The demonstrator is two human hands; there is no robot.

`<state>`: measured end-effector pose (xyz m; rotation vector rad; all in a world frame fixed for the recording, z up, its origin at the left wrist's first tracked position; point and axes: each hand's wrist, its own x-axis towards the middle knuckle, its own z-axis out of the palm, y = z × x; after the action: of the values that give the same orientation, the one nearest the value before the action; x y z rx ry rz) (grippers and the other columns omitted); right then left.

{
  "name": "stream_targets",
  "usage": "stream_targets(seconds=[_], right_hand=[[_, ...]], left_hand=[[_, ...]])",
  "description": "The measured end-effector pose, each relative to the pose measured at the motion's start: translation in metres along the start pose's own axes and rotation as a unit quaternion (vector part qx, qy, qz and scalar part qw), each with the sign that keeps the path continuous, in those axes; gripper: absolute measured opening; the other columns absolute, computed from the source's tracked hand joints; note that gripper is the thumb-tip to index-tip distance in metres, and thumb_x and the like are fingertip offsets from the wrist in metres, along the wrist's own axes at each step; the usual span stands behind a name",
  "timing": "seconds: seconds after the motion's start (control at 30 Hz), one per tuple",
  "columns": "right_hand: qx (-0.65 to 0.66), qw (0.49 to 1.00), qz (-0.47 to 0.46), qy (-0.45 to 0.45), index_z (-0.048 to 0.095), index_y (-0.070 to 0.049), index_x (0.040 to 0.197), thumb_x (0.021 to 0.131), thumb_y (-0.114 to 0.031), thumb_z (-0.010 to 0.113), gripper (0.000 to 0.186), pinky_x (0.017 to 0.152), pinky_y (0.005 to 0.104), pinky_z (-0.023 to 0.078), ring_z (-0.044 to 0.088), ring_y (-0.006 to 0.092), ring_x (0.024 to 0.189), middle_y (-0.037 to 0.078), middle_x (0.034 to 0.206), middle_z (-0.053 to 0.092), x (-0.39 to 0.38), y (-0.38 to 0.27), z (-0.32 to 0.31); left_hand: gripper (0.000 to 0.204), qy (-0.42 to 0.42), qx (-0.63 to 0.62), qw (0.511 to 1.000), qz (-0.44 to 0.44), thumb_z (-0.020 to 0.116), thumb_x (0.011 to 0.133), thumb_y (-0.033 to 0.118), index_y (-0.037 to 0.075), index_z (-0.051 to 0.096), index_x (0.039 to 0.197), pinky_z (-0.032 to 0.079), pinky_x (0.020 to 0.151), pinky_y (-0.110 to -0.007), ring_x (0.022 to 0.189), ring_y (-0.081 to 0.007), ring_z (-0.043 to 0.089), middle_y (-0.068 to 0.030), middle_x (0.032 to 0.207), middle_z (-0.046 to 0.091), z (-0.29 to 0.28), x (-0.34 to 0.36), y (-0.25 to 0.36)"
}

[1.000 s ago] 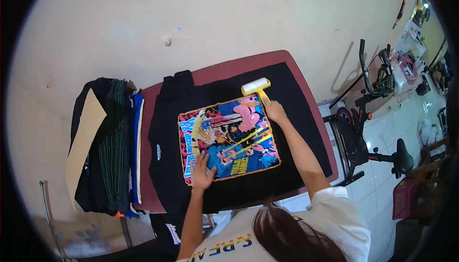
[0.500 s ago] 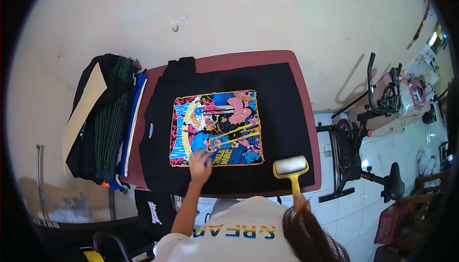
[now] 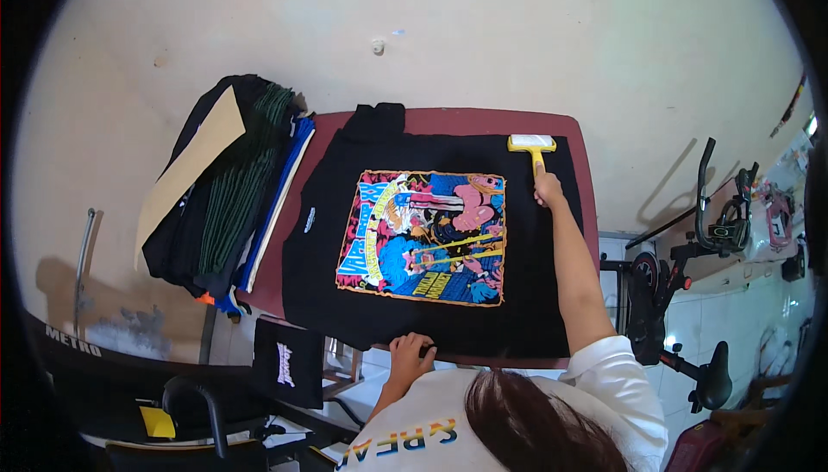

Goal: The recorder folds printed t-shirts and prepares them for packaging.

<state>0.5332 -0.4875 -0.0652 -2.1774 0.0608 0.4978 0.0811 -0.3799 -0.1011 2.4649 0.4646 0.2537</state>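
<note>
The shirt (image 3: pixel 533 248) is lying across the middle of the frame on the table (image 3: pixel 483 120), its long axis running left to right, neck end pointing left, hem right. Right of centre, the right hand (image 3: pixel 547 189) is gripping the roller (image 3: pixel 532 143), its handle pointing downward. At lower centre, the left hand (image 3: pixel 410 356) is resting at the shirt's lower edge; whether it is pinching cloth, I cannot tell.

Free room spans the print (image 3: pixel 423 239); stacked clothes (image 3: pixel 244 187) block leftward.
</note>
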Motion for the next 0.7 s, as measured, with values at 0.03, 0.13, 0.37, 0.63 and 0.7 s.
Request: stream_targets(seconds=[0.03, 0.13, 0.37, 0.63, 0.7], right_hand=[[0.008, 1.0, -0.01, -0.005, 0.054, 0.003, 0.063, 0.088, -0.053, 0.025, 0.068, 0.041, 0.0362, 0.042, 0.051, 0.0229, 0.039, 0.011, 0.048, 0.051, -0.003, 0.004, -0.001], [-0.005, 0.996, -0.079, -0.031, 0.051, 0.001, 0.061, 0.089, -0.052, 0.025, 0.066, 0.038, 0.0359, 0.039, 0.049, 0.0215, 0.036, 0.01, 0.045, 0.048, -0.037, 0.035, -0.01], [0.126, 0.987, -0.013, -0.098, 0.046, -0.01, 0.063, 0.092, -0.045, 0.034, 0.047, 0.031, 0.0232, 0.026, 0.036, 0.0088, 0.032, -0.001, 0.043, 0.038, -0.24, 0.169, -0.066], [0.117, 0.983, 0.101, -0.098, 0.049, -0.007, 0.069, 0.088, -0.044, 0.045, 0.042, 0.029, 0.0205, 0.02, 0.033, 0.0067, 0.033, 0.0, 0.05, 0.042, -0.32, 0.2, -0.15], [0.085, 0.991, 0.041, -0.099, 0.049, -0.008, 0.067, 0.088, -0.045, 0.044, 0.043, 0.031, 0.0209, 0.022, 0.034, 0.0062, 0.033, -0.002, 0.048, 0.041, -0.288, 0.173, -0.136]], left_hand=[[0.017, 0.01, 0.001, 1.0, 0.007, 0.061, 0.073, 0.021, 0.014, 0.058, 0.087, 0.029, 0.083, -0.039, 0.084, -0.0207, 0.05, -0.0021, 0.082, 0.053, 0.0, -0.001, -0.001], [0.011, 0.016, -0.015, 1.0, 0.003, 0.06, 0.074, 0.02, 0.014, 0.057, 0.082, 0.029, 0.079, -0.037, 0.08, -0.0185, 0.05, -0.0012, 0.079, 0.053, -0.003, 0.004, 0.001], [0.011, -0.075, -0.043, 0.992, -0.093, 0.055, 0.079, 0.026, 0.015, 0.059, 0.078, 0.03, 0.068, -0.035, 0.062, -0.0173, 0.055, -0.0001, 0.061, 0.056, -0.02, 0.037, 0.002], [0.021, -0.166, -0.159, 0.967, -0.11, 0.057, 0.08, 0.024, 0.005, 0.058, 0.088, 0.045, 0.059, -0.032, 0.065, -0.0239, 0.059, -0.0104, 0.069, 0.06, -0.048, 0.058, -0.014], [0.019, -0.131, -0.197, 0.967, -0.093, 0.057, 0.08, 0.02, 0.003, 0.058, 0.089, 0.046, 0.06, -0.031, 0.063, -0.0232, 0.058, -0.011, 0.072, 0.06, -0.058, 0.059, -0.025]])
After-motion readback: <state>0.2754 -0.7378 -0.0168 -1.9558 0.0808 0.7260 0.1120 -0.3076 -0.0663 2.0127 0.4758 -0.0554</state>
